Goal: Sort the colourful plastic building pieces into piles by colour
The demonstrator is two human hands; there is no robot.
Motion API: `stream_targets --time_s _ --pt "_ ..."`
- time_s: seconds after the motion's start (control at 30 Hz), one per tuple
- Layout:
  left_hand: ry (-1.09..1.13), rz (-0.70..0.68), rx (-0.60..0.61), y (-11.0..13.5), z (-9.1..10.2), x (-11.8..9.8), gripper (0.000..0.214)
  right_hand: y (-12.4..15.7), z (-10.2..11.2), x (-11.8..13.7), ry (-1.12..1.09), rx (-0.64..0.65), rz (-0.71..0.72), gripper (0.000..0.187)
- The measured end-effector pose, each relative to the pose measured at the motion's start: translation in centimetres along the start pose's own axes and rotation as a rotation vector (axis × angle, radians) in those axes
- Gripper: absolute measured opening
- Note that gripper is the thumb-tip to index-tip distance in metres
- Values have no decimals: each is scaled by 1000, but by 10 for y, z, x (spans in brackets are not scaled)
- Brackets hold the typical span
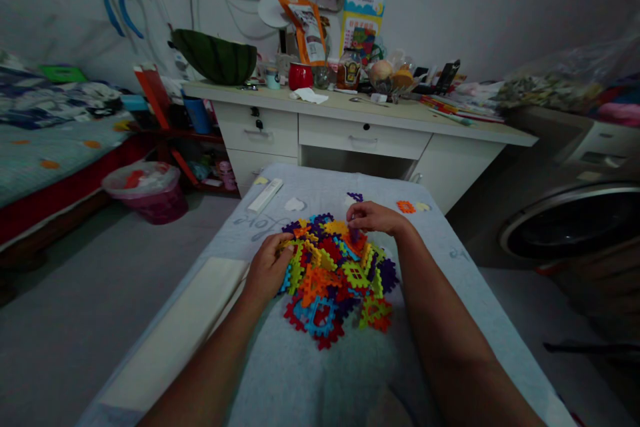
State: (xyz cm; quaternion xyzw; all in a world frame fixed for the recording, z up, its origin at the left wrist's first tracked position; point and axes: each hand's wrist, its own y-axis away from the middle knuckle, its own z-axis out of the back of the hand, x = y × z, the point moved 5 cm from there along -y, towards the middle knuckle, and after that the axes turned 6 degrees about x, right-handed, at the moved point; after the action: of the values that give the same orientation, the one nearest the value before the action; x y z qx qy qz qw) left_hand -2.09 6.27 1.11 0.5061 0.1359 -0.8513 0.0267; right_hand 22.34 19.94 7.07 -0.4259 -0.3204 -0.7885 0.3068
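Note:
A heap of toothed plastic building tiles (320,280) in several colours lies on the cloth-covered table. At the heap's left edge, my left hand (270,263) has its fingers curled in, thumb near the forefinger, beside yellow-green tiles (297,267); what they grip is hidden. Above the far right part of the heap, my right hand (374,217) is closed in a pinch. A dark purple tile (355,235) shows just under its fingertips and appears held. Near the front of the heap lie a blue tile (321,315) and a green-and-orange pair (375,313).
An orange tile (405,207) and a small purple tile (355,197) lie beyond the heap. A white strip (266,196) rests at the far left, and a long cream board (185,327) along the left side. Behind stands a cluttered white desk (360,140); a washing machine (565,193) is at right.

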Motion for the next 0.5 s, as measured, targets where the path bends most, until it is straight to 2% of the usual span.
stream_targets --time_s 0.1,0.23,0.3,0.37,0.5 --pt "-5 -2 -12 0 1 -2 32 6 21 -14 -196 -193 50 28" --pt "-10 -16 -6 -1 1 0 32 3 42 -50 -353 -643 27 31" --pt "-7 -14 2 -1 0 3 33 -2 44 -67 -395 -793 -10 30" --pt "-5 -5 12 -1 -1 5 34 -7 41 -79 -430 -843 -14 29" --pt "-2 -6 10 0 -2 7 35 -11 40 -89 -345 -825 -7 30"
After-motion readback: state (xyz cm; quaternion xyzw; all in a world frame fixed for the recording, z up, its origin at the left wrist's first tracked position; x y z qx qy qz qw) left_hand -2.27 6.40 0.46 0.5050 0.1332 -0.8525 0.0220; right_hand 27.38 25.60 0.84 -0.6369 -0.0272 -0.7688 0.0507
